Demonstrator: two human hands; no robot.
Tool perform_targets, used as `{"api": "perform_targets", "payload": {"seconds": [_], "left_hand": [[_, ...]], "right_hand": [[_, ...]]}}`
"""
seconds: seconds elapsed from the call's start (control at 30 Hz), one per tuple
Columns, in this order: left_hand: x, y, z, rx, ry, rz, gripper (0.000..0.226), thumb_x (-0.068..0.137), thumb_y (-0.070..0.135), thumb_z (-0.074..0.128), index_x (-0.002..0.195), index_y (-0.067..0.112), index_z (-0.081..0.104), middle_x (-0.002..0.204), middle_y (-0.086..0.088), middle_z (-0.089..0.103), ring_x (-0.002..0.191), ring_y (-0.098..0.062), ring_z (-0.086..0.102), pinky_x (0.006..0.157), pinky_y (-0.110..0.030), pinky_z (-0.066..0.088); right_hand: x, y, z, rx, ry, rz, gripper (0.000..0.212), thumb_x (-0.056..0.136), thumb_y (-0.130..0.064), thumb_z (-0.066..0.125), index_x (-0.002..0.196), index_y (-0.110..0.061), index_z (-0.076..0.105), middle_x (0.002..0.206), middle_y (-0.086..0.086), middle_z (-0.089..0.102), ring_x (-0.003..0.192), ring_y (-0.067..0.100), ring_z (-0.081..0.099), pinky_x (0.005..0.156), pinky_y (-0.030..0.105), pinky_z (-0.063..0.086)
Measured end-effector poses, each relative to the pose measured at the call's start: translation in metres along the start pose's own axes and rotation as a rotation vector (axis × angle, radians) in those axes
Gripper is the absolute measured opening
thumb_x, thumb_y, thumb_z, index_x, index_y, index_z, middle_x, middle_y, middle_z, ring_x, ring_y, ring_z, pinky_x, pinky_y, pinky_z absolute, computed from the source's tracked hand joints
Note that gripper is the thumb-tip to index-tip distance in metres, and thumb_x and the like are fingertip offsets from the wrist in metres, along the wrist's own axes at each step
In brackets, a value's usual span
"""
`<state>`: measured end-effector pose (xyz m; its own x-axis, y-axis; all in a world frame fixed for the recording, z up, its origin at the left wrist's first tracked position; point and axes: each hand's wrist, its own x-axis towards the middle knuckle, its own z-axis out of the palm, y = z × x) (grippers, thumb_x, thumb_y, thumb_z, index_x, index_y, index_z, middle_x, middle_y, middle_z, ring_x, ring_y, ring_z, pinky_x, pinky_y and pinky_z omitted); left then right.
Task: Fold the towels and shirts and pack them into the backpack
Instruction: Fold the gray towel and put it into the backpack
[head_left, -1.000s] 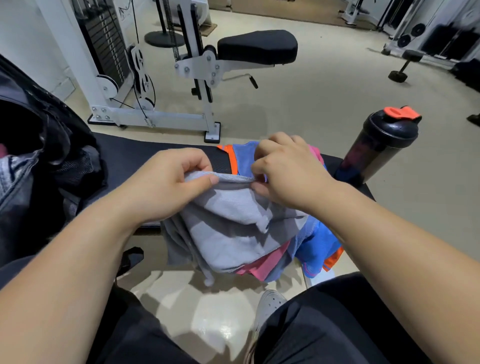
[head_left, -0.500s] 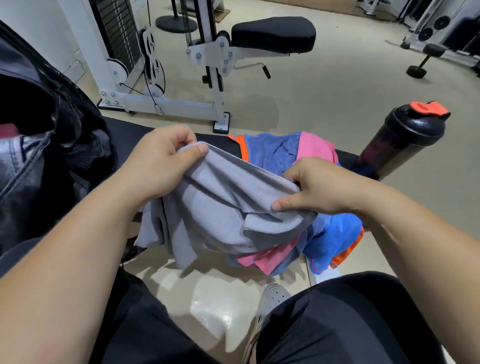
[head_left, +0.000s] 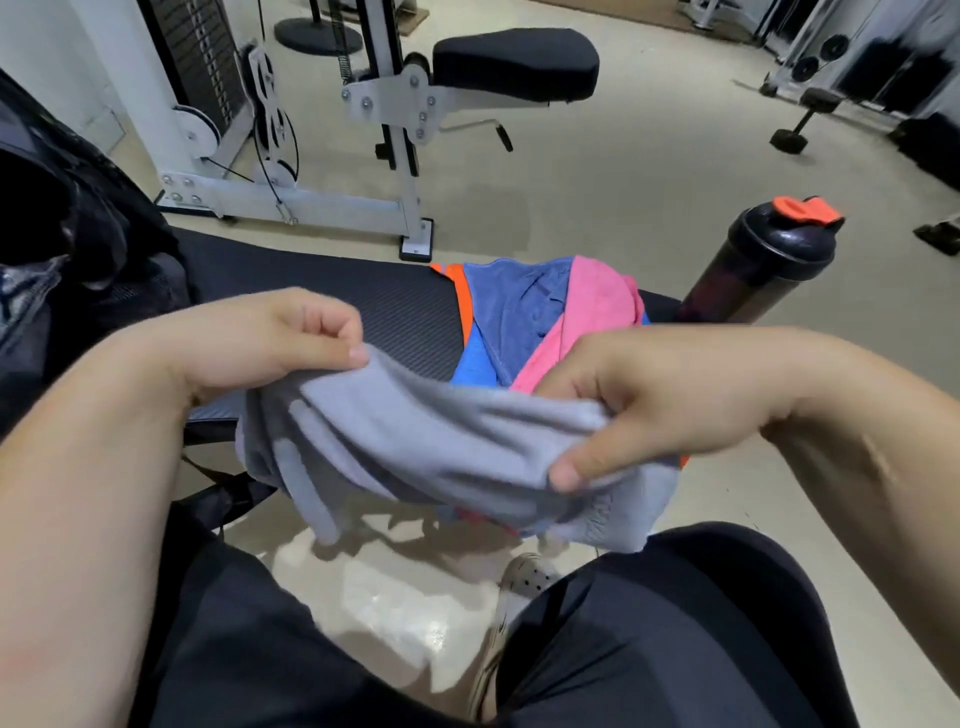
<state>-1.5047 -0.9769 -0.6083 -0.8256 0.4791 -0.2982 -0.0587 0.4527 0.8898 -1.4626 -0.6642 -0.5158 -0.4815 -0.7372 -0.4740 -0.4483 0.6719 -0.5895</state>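
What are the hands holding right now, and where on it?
The grey cloth, stretched between both hands: left hand pinches one end of its top edge, right hand the other.

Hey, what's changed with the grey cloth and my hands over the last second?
Both hands still pinch the soft grey cloth but have moved apart: left hand leftward, right hand rightward and nearer you, stretching the cloth and raising it from the pile. The blue, pink and orange clothes, the black shaker bottle and the black backpack stayed put.
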Motion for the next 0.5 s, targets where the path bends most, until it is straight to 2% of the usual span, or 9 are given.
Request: {"api": "perform_targets", "payload": {"seconds": [0.1, 0.17, 0.23, 0.3, 0.4, 0.43, 0.47, 0.5], "left_hand": [[0.017, -0.004, 0.007, 0.043, 0.309, 0.057, 0.035, 0.082, 0.045, 0.068, 0.069, 0.016, 0.053, 0.063, 0.002, 0.043, 0.062, -0.017, 0.032, 0.057, -0.031, 0.022], [0.024, -0.009, 0.012, 0.027, 0.337, 0.068, 0.036, 0.085, 0.045, 0.068, 0.071, 0.015, 0.053, 0.063, -0.001, 0.044, 0.065, -0.020, 0.031, 0.060, -0.033, 0.022], [0.027, -0.009, 0.015, -0.025, 0.331, 0.090, 0.033, 0.090, 0.039, 0.069, 0.073, 0.014, 0.054, 0.066, -0.005, 0.046, 0.067, -0.021, 0.032, 0.061, -0.033, 0.023], [0.035, -0.008, 0.017, 0.002, 0.384, 0.110, 0.032, 0.094, 0.034, 0.068, 0.075, 0.012, 0.055, 0.066, -0.004, 0.048, 0.066, -0.019, 0.035, 0.061, -0.033, 0.026], [0.053, -0.008, 0.019, 0.171, 0.500, 0.090, 0.033, 0.094, 0.039, 0.066, 0.076, 0.014, 0.056, 0.060, 0.005, 0.049, 0.061, -0.016, 0.038, 0.062, -0.032, 0.030], [0.058, -0.006, 0.016, 0.228, 0.466, 0.056, 0.034, 0.094, 0.040, 0.066, 0.074, 0.015, 0.055, 0.058, 0.007, 0.048, 0.060, -0.016, 0.038, 0.061, -0.032, 0.030], [0.059, -0.001, 0.014, 0.272, 0.356, 0.016, 0.036, 0.093, 0.042, 0.067, 0.072, 0.016, 0.054, 0.057, 0.007, 0.047, 0.059, -0.017, 0.038, 0.059, -0.031, 0.030], [0.056, 0.006, 0.013, 0.294, 0.176, -0.019, 0.039, 0.092, 0.044, 0.068, 0.070, 0.016, 0.054, 0.058, 0.005, 0.046, 0.058, -0.017, 0.037, 0.059, -0.031, 0.030]], "right_hand": [[0.007, 0.046, -0.023, 0.023, 0.324, 0.198, 0.028, 0.086, -0.037, 0.078, 0.093, -0.011, 0.073, 0.090, 0.005, 0.075, 0.086, 0.026, 0.071, 0.081, 0.046, 0.058], [0.012, 0.082, -0.027, 0.281, 0.550, 0.251, 0.030, 0.088, -0.027, 0.077, 0.096, 0.001, 0.069, 0.086, 0.012, 0.069, 0.076, 0.026, 0.064, 0.076, 0.045, 0.055], [0.018, 0.106, -0.021, 0.589, 0.677, 0.233, 0.027, 0.093, -0.016, 0.069, 0.105, 0.008, 0.065, 0.087, 0.014, 0.062, 0.077, 0.017, 0.060, 0.075, 0.036, 0.052], [0.025, 0.124, -0.008, 0.759, 0.724, 0.227, 0.026, 0.096, -0.015, 0.065, 0.110, 0.007, 0.064, 0.086, 0.013, 0.058, 0.074, 0.015, 0.057, 0.072, 0.032, 0.050], [0.037, 0.140, 0.007, 0.807, 0.768, 0.261, 0.009, 0.092, -0.020, 0.069, 0.094, -0.011, 0.069, 0.082, 0.006, 0.064, 0.075, 0.018, 0.059, 0.068, 0.032, 0.052], [0.035, 0.139, 0.008, 0.815, 0.753, 0.278, 0.004, 0.093, -0.017, 0.068, 0.090, -0.014, 0.067, 0.079, 0.003, 0.065, 0.073, 0.017, 0.059, 0.064, 0.030, 0.052], [0.031, 0.134, 0.006, 0.822, 0.680, 0.278, 0.006, 0.095, -0.012, 0.066, 0.089, -0.013, 0.065, 0.078, 0.002, 0.066, 0.072, 0.016, 0.060, 0.061, 0.027, 0.051], [0.022, 0.128, 0.002, 0.809, 0.547, 0.258, 0.009, 0.096, -0.008, 0.063, 0.088, -0.011, 0.064, 0.077, 0.002, 0.066, 0.071, 0.014, 0.061, 0.061, 0.025, 0.050]]}}
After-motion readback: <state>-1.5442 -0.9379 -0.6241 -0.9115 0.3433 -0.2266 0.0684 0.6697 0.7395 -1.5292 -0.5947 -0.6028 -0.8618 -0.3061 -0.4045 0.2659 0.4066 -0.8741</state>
